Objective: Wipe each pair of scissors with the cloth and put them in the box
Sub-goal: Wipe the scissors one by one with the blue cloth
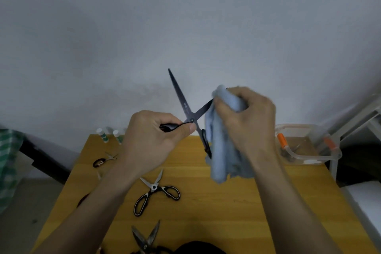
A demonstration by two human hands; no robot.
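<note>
scissors lay in several places. nearest the camera, a grey-bladed pair (pixel 147 237) lay at the front edge of the wooden table (pixel 237 202), blades apart, handles cut off by the frame. beyond it, a black-and-white handled pair (pixel 155 190) lay flat on the table, blades apart. further left, a small pair with a dark handle (pixel 104 160) lay near the table's left edge.

above the table, the black scissors (pixel 188 113) were held up in the air, blades spread wide, one tip pointing up. left hand (pixel 156 138) gripped one handle, fingers curled round it, thumb pressed near the pivot. right hand (pixel 245 117) clenched the light blue cloth (pixel 224 150) around the other blade, fingers curled tight on the fabric; the rest of the cloth hung down and covered part of the second handle.

at the far right of the table stood the clear plastic box (pixel 309 159) with orange latches, contents too blurred to tell. at the far left edge, two small white bottles (pixel 109 135) stood before the wall.
</note>
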